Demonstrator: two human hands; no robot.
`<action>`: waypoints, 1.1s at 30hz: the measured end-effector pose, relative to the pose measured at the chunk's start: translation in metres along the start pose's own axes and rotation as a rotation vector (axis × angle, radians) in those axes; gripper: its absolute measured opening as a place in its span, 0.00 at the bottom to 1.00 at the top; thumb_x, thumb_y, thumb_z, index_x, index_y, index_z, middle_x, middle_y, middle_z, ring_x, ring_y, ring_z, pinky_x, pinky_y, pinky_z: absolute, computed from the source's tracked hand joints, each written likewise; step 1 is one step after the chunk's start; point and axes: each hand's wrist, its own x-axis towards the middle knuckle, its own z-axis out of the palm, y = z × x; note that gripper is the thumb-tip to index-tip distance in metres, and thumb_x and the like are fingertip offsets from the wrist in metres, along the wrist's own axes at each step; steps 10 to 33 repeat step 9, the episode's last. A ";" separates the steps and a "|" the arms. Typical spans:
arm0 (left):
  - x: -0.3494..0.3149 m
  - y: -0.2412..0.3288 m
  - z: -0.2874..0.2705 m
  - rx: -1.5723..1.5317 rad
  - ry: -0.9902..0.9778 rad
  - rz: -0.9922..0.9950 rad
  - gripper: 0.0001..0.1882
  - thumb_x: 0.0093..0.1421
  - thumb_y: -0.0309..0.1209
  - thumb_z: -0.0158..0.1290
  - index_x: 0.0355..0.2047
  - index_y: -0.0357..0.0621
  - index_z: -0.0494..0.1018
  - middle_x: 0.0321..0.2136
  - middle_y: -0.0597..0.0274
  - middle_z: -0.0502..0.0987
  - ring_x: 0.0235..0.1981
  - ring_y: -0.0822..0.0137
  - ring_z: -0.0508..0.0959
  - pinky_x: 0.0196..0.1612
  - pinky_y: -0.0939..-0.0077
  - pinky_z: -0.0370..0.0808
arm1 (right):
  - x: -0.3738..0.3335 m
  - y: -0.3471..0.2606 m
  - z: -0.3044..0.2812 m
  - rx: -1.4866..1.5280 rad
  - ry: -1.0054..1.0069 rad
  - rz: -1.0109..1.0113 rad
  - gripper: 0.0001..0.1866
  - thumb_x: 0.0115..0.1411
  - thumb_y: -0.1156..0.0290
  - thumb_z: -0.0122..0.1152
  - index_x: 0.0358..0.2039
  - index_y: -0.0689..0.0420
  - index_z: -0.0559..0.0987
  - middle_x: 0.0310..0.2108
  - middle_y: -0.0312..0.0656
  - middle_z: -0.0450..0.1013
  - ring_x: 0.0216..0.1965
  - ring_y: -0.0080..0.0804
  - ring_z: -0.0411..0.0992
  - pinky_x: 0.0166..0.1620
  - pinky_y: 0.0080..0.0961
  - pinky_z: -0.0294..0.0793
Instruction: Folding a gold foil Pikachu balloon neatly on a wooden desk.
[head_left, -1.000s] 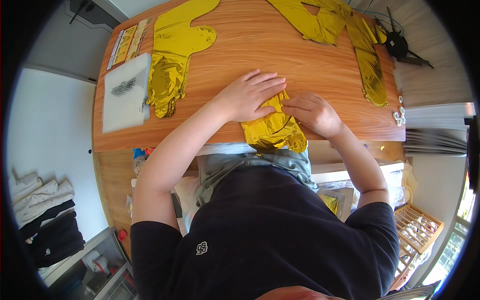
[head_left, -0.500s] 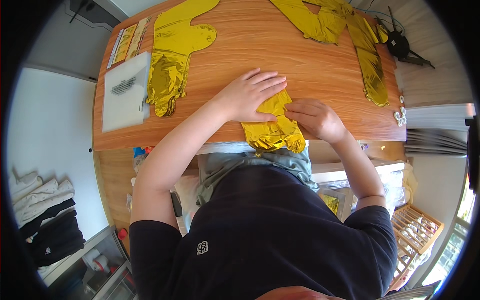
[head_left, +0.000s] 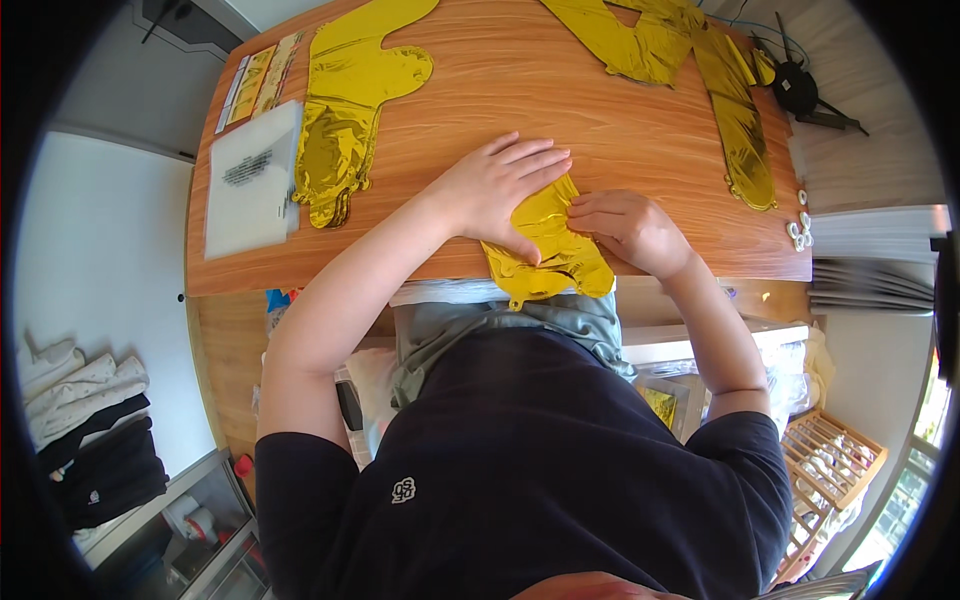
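A gold foil balloon (head_left: 545,270), flat and creased, lies at the table's near edge, its lower end hanging over. My left hand (head_left: 505,190) rests flat across its upper left part, fingers stretched out and thumb spread down over the foil. On the foil's right side, my right hand (head_left: 632,228) has its fingertips and thumb drawn together in a pinch at the edge. Whatever part of the foil lies between those fingertips is too small to make out clearly.
On the wooden table (head_left: 480,110) lie a stack of flat gold foil balloons (head_left: 345,110), more gold foil balloons (head_left: 640,50), clear plastic bags (head_left: 250,190), and printed sheets (head_left: 258,82). White rings (head_left: 800,235) sit at the right edge, near a black router-like device (head_left: 795,88).
The foil's overhanging end has spread flatter and shifted. My left thumb has moved slightly down over it, while my right hand has risen a little, still pinched.
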 end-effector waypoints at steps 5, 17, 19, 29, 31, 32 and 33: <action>-0.001 0.003 0.004 0.139 0.072 -0.012 0.51 0.61 0.65 0.52 0.75 0.48 0.54 0.73 0.62 0.59 0.74 0.57 0.56 0.75 0.44 0.49 | 0.001 -0.004 -0.001 0.004 -0.003 0.035 0.15 0.47 0.83 0.65 0.38 0.61 0.83 0.40 0.48 0.82 0.47 0.49 0.80 0.50 0.40 0.81; -0.002 0.010 -0.005 0.290 0.035 -0.072 0.48 0.65 0.70 0.43 0.77 0.60 0.50 0.74 0.64 0.57 0.75 0.58 0.55 0.75 0.45 0.50 | -0.001 -0.002 -0.002 -0.013 -0.020 0.039 0.15 0.47 0.82 0.66 0.39 0.60 0.83 0.41 0.49 0.82 0.48 0.49 0.80 0.50 0.40 0.81; -0.002 0.010 -0.005 0.290 0.035 -0.072 0.48 0.65 0.70 0.43 0.77 0.60 0.50 0.74 0.64 0.57 0.75 0.58 0.55 0.75 0.45 0.50 | -0.001 -0.002 -0.002 -0.013 -0.020 0.039 0.15 0.47 0.82 0.66 0.39 0.60 0.83 0.41 0.49 0.82 0.48 0.49 0.80 0.50 0.40 0.81; -0.002 0.010 -0.005 0.290 0.035 -0.072 0.48 0.65 0.70 0.43 0.77 0.60 0.50 0.74 0.64 0.57 0.75 0.58 0.55 0.75 0.45 0.50 | -0.001 -0.002 -0.002 -0.013 -0.020 0.039 0.15 0.47 0.82 0.66 0.39 0.60 0.83 0.41 0.49 0.82 0.48 0.49 0.80 0.50 0.40 0.81; -0.002 0.010 -0.005 0.290 0.035 -0.072 0.48 0.65 0.70 0.43 0.77 0.60 0.50 0.74 0.64 0.57 0.75 0.58 0.55 0.75 0.45 0.50 | -0.001 -0.002 -0.002 -0.013 -0.020 0.039 0.15 0.47 0.82 0.66 0.39 0.60 0.83 0.41 0.49 0.82 0.48 0.49 0.80 0.50 0.40 0.81; -0.002 0.010 -0.005 0.290 0.035 -0.072 0.48 0.65 0.70 0.43 0.77 0.60 0.50 0.74 0.64 0.57 0.75 0.58 0.55 0.75 0.45 0.50 | -0.001 -0.002 -0.002 -0.013 -0.020 0.039 0.15 0.47 0.82 0.66 0.39 0.60 0.83 0.41 0.49 0.82 0.48 0.49 0.80 0.50 0.40 0.81; -0.002 0.010 -0.005 0.290 0.035 -0.072 0.48 0.65 0.70 0.43 0.77 0.60 0.50 0.74 0.64 0.57 0.75 0.58 0.55 0.75 0.45 0.50 | -0.001 -0.002 -0.002 -0.013 -0.020 0.039 0.15 0.47 0.82 0.66 0.39 0.60 0.83 0.41 0.49 0.82 0.48 0.49 0.80 0.50 0.40 0.81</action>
